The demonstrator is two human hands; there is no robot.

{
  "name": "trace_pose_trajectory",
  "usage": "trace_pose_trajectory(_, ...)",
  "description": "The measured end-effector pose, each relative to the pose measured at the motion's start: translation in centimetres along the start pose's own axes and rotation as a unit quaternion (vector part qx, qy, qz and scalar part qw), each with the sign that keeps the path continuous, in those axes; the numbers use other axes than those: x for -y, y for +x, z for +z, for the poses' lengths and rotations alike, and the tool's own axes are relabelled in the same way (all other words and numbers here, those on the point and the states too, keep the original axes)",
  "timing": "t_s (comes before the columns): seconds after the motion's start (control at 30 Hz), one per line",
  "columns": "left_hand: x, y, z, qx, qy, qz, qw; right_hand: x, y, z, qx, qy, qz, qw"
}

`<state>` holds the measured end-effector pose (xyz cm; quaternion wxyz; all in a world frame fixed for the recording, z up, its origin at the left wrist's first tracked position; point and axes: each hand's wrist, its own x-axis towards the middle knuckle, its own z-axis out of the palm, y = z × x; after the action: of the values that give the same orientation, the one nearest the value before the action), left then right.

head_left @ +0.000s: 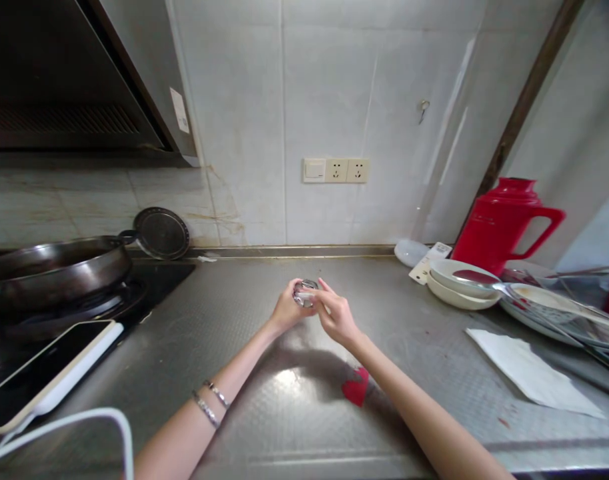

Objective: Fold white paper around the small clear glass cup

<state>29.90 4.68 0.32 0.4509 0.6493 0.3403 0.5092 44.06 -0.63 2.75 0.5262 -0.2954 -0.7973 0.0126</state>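
Note:
Above the middle of the counter, my left hand [286, 309] is closed around a small round silvery object [306, 285]. Its shiny rim and top face up between my hands; what kind of thing it is I cannot tell. My right hand [336, 313] meets it from the right, with its fingers bent and fingertips on the object's top and near side. Part of the object is hidden behind those fingers. Two bracelets [212, 403] circle my left wrist.
Left: a steel pan [59, 273] on the black stove [169, 272], a phone [49, 367] with a white cable [99, 415]. Right: a red thermos jug [499, 227], stacked bowls [459, 297], a spoon [504, 287], plates [529, 313] and a white napkin [529, 370]. A tiled wall [244, 120] stands behind.

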Motion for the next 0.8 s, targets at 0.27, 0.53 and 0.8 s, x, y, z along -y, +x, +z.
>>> trace_pose_trajectory(0.27, -1.0, -0.4, 0.2, 0.026, -0.008, -0.012, 1.0, -1.5, 0.8, -1.5, -0.175, 0.068, 0.238, 0.953)
trace_pose_trajectory(0.53, -0.7, -0.6, 0.4, 0.088, -0.102, -0.01, 0.991, -0.9, 0.4, -0.2, -0.117, 0.071, 0.171, 0.976)
trace_pose_trajectory(0.8, -0.1, -0.2, -0.2, 0.079, -0.097, -0.015, 0.992, 0.0, -0.1, 0.4, -0.118, 0.128, 0.168, 0.97)
